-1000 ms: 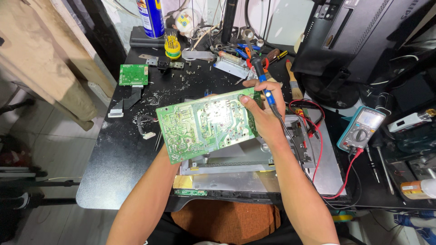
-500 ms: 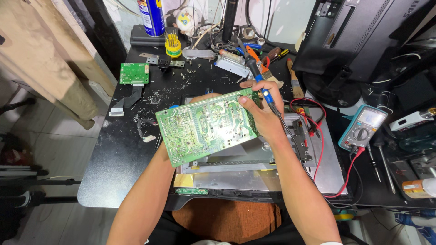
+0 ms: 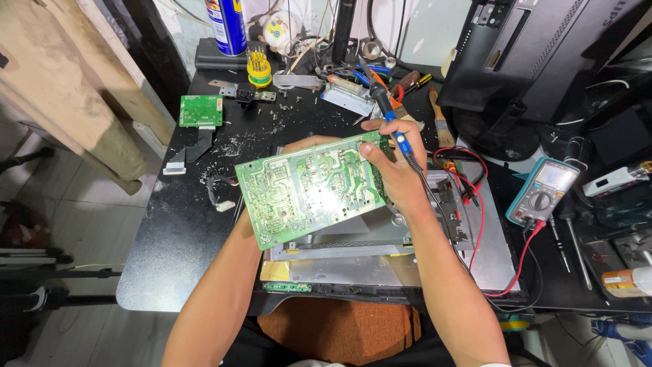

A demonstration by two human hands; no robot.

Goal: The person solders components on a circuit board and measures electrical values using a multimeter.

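A person seated at a cluttered black tabletop (image 3: 170,272) is lifting a green circuit board (image 3: 309,187) clear of an opened metal chassis (image 3: 407,258), tilting its solder side up toward the head camera, apparently to catch the light for inspection. The left hand (image 3: 302,144) is reaching under the board and gripping its far edge, with only the fingertips showing over the top. The right hand (image 3: 394,170) is pinching the board's right edge with the thumb while its fingers are curling closed around a blue-handled soldering iron (image 3: 394,126), the tip pointing away from the board and up, seemingly to keep the hot end off the work. A multimeter (image 3: 541,194) is lying to the right, its red lead (image 3: 479,224) trailing across the chassis. A smaller green board (image 3: 200,110) is sitting at the tabletop's far left, well apart, beside a spray can (image 3: 226,26) and a screwdriver set (image 3: 258,68).
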